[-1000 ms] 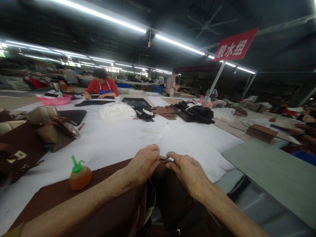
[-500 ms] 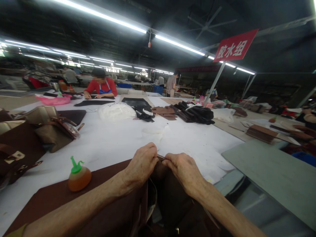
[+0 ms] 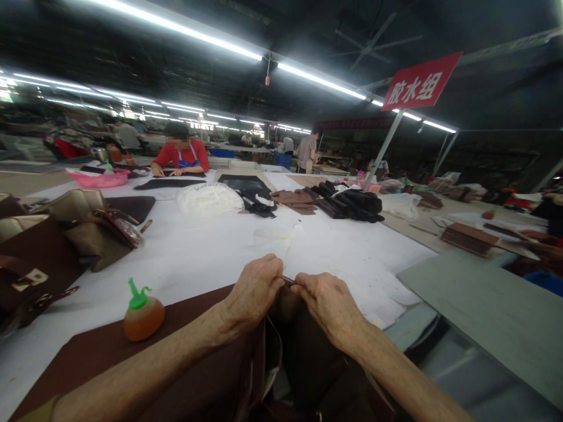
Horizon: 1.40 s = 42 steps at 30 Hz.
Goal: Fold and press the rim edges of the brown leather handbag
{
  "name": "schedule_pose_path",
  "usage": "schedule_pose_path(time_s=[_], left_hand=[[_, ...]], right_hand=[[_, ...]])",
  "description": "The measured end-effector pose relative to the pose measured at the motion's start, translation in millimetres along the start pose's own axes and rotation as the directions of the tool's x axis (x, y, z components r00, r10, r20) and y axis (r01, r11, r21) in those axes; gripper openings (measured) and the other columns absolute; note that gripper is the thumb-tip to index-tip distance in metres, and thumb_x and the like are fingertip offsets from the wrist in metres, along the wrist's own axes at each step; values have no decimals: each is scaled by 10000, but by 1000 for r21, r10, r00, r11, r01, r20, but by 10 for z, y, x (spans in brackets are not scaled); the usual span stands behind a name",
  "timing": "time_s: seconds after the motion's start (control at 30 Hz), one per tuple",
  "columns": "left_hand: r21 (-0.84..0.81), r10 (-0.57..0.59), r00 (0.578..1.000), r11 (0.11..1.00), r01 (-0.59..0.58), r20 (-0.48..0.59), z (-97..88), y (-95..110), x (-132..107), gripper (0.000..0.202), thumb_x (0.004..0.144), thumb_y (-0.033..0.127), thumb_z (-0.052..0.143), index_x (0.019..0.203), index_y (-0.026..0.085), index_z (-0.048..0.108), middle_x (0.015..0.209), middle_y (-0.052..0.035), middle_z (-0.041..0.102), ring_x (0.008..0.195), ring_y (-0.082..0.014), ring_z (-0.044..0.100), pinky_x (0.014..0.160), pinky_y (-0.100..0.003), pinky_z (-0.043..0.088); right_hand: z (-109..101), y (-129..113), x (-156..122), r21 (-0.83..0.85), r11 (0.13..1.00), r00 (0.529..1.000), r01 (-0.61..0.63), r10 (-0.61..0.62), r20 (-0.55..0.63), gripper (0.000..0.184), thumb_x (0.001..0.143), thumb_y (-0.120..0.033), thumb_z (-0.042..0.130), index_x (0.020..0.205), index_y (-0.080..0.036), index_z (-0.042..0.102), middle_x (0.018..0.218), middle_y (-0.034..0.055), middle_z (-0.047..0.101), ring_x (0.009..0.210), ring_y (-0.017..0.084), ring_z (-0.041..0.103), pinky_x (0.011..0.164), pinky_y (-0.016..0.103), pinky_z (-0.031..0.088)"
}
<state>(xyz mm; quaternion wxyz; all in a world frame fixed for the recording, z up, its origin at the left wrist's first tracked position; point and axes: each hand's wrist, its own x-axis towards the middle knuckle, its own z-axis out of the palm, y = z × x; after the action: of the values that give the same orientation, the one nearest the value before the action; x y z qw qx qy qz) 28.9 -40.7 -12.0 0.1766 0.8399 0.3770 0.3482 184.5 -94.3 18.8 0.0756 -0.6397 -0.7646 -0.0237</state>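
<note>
Both my hands pinch the top edge of a dark brown bag (image 3: 303, 351) close to me, a short stretch of rim showing between them. My left hand (image 3: 257, 287) is closed on that edge from the left. From the right, my right hand (image 3: 328, 302) grips the same edge with thumb and fingers. Below them the bag's inside is dark, and its lower part runs out of view. A squeeze bottle (image 3: 143, 316) with a green nozzle and amber liquid stands left of my left forearm, on a flat brown leather piece (image 3: 92, 351).
Finished-looking brown bags (image 3: 39, 252) stand at the left of the white table (image 3: 197, 246). Across it lie a white plastic bundle (image 3: 211, 199), black pieces (image 3: 347, 202) and a pink basin (image 3: 99, 177). A co-worker in red (image 3: 180, 155) sits opposite. A grey board (image 3: 484, 310) lies right.
Both hands keep their hold on the bag's edge, almost in place. The whole view has shifted very slightly.
</note>
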Motion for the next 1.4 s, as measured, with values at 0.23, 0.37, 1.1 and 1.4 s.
schedule_pose_path(time_s=[0.23,0.37,1.1,1.4], left_hand=[[-47,20,999,999,-18,27,-15,3,2,124,768,79,463,749,153,560,788,-10,523,732,-128,490,685,-244,357],[-16,33,998,999,-33,60,-4,12,13,183,824,120,450,705,141,587,802,-25,538,742,-131,514,707,-241,382],[-73,-284,956,954,290,74,-231,34,-80,177,658,167,525,831,180,491,773,5,552,710,-149,471,614,-252,317],[176,-306,934,945,275,183,-339,48,-27,131,672,239,515,690,190,634,657,-16,589,617,-147,481,550,-261,262]], right_hand=[[-43,-37,40,-18,1000,1000,-18,18,10,158,867,-265,481,746,-200,560,696,18,614,655,155,535,586,264,272],[6,-54,92,-24,999,999,26,-27,-22,145,858,-247,497,763,-207,598,733,28,648,689,170,567,590,272,272],[21,-206,212,30,997,996,65,-67,66,171,881,-254,455,817,-195,602,753,43,634,716,180,578,585,266,286],[28,-257,214,-22,998,998,53,-52,46,204,895,-271,427,809,-196,597,757,57,627,720,198,574,589,296,250]])
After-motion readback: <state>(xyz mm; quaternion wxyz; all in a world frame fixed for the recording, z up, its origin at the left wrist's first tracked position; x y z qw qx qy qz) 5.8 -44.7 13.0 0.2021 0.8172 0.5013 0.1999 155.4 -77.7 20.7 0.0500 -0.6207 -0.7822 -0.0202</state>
